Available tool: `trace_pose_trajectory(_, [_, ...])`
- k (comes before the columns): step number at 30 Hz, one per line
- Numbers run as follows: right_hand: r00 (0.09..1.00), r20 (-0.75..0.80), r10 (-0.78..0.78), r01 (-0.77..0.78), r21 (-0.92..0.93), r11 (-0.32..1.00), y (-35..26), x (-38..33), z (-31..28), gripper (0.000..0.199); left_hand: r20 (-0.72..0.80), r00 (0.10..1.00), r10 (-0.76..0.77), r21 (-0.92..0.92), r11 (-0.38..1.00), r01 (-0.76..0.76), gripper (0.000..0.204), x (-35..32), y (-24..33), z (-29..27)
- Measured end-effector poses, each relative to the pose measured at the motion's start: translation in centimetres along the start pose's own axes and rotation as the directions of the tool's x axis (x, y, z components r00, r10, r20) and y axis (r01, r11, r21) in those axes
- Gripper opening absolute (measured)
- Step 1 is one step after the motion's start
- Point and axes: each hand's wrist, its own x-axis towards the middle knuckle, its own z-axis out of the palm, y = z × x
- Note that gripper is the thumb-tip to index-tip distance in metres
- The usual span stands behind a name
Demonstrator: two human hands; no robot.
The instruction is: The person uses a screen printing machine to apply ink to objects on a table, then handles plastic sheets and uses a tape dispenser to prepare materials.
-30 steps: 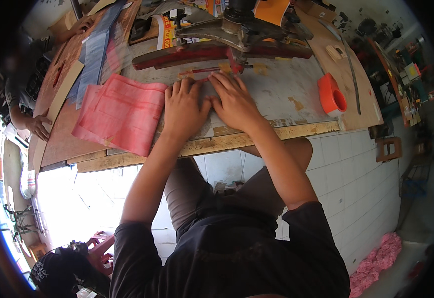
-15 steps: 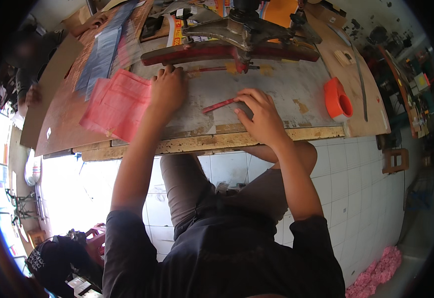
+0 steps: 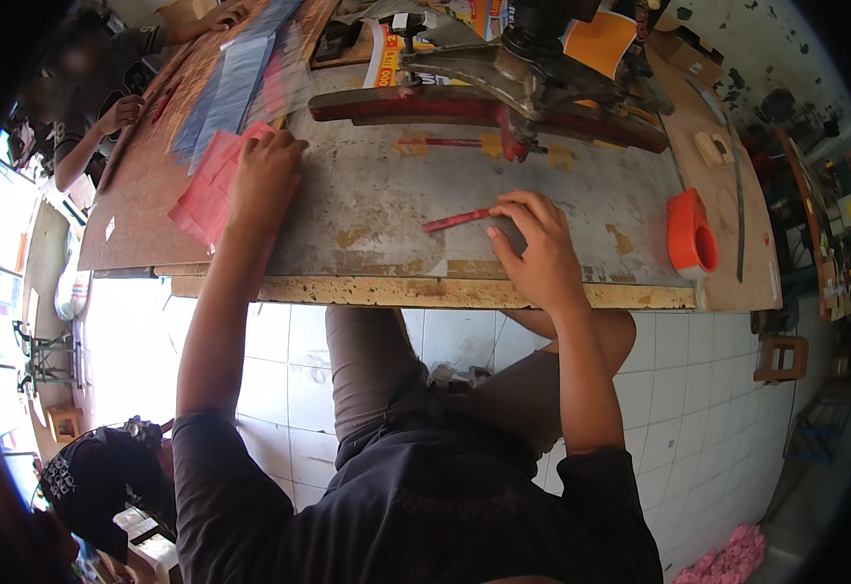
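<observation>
My left hand (image 3: 262, 185) lies over a stack of see-through red plastic sheets (image 3: 199, 200) at the left of the work surface. Its fingers are bent and pressed together on the stack's far edge. A slim red stick (image 3: 454, 221) slants low over the grey metal plate (image 3: 367, 209). Its right end meets the fingertips of my right hand (image 3: 539, 248), which appear to pinch it; the thumb stands a little apart. Beyond both hands, a thin red strip (image 3: 454, 143) is fixed to the plate with brown tape, below a red-edged metal press bar (image 3: 386, 103).
A red-orange tape dispenser (image 3: 683, 234) stands at the plate's right. Long bluish clear plastic sheets (image 3: 226, 92) lie at the far left. Heavy press arms (image 3: 523, 73) hang over the far side. A co-worker's hand (image 3: 122, 114) rests at the left board edge. A wooden stool (image 3: 780, 358) stands right.
My left hand has moved left, and the red sheets have shifted left with it. My right hand and the red stick keep nearly the same place on the plate. The view has shifted.
</observation>
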Motion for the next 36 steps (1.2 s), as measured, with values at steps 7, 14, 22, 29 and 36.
trace_pose_trajectory(7, [0.999, -0.007, 0.053, -0.053, 0.004, 0.999, 0.1, -0.1, 0.1, 0.02, -0.052, 0.898, -0.436, -0.108, 0.897, 0.429, 0.046, -4.3, 5.0, -2.9])
trace_pose_trajectory(14, [0.998, 0.03, 0.057, -0.058, 0.014, 0.998, -0.2, 0.1, -0.2, 0.02, 0.055, 0.855, -0.515, -0.527, 0.713, 0.463, 0.032, -8.4, -5.9, -3.0])
trace_pose_trajectory(22, [0.998, 0.022, 0.059, -0.06, 0.004, 0.998, -0.5, 0.1, -0.2, 0.021, -0.258, 0.69, -0.677, -0.298, 0.735, 0.609, 0.049, -8.5, -19.8, -12.0])
trace_pose_trajectory(29, [1.0, -0.002, 0.006, -0.006, -0.04, 0.999, -0.3, -0.1, 0.0, 0.02, 0.108, 0.881, -0.46, -0.362, 0.808, 0.466, 0.043, -9.4, -18.5, -0.3])
trace_pose_trajectory(36, [1.0, 0.011, 0.009, -0.008, -0.038, 0.999, -0.2, -0.2, 0.1, 0.021, 0.22, 0.906, -0.361, -0.076, 0.92, 0.385, 0.047, -5.5, -9.9, -4.2])
